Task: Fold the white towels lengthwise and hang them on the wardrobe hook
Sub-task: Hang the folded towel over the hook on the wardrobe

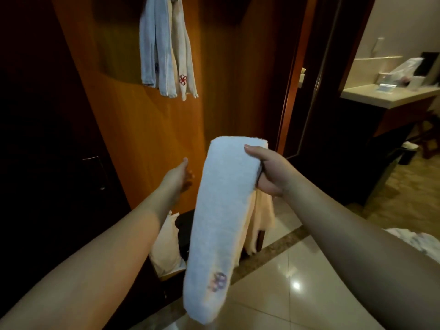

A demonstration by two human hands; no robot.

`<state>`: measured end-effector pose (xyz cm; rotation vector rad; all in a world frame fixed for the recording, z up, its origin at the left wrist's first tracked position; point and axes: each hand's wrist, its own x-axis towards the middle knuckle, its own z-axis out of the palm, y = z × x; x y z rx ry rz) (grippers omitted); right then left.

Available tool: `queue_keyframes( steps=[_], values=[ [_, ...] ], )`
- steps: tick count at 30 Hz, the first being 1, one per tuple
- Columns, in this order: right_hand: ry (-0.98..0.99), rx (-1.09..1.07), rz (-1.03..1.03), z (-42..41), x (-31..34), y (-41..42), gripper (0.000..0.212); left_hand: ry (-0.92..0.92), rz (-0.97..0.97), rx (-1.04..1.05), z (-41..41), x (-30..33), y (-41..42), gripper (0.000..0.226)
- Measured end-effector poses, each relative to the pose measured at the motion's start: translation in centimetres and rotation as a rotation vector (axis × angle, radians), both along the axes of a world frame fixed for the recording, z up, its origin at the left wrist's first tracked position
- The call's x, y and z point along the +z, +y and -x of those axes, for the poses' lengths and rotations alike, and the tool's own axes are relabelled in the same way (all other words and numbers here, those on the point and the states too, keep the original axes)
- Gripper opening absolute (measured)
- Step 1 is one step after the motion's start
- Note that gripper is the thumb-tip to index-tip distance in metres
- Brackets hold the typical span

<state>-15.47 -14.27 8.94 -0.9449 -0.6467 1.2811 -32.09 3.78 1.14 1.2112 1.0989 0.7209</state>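
In the head view, the right hand (269, 172) is gripping a white towel (221, 210) near its upper fold, thumb lying across the front and fingers curling behind. The towel is hanging doubled over the hand as a long narrow strip, its lower end dangling above the tiled floor (297, 282), in front of the wooden wardrobe panel (147, 129).

The left hand (181, 173) is reaching forward beside the towel, apart from it, holding nothing; its fingers look loosely extended, though they are partly blurred.

The towel seems soft and light: it is drooping limply and bending over the hand without keeping any shape. Terry cloth like this should not slip, but the layers could slide apart, so the best hold is probably at the folded top, pinching all layers together, with the free hand steadying the hanging length lower down.

It is looking thick and fluffy, bluish white in this light, with a small embroidered emblem (217, 281) near the lower end. A cream-coloured layer is showing behind its right edge.

Two hung towels (166, 46) are already draping from the top of the wardrobe panel, well above; the hook itself is barely visible at the frame edge.
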Motion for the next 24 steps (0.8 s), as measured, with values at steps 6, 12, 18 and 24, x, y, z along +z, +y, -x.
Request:
queue_keyframes(
  steps=[6,12,18,24],
  values=[
    [-0.250,-0.211,-0.006,1.1,2.9,1.7,0.020,0.047,-0.747,-0.095,1.1,2.9,-11.3,0.064],
    [-0.411,-0.354,-0.036,3.1,5.8,2.5,0.017,0.356,-0.944,-0.064,-0.4,4.3,-12.5,0.071],
    [-0.401,-0.582,-0.034,2.1,7.9,2.9,0.012,0.525,-0.972,0.083,-0.6,2.3,-8.8,0.016],
    [-0.243,-0.721,0.045,-2.1,7.3,2.5,0.049,0.605,-0.707,0.122,4.3,-0.8,-2.9,0.016]
  ],
)
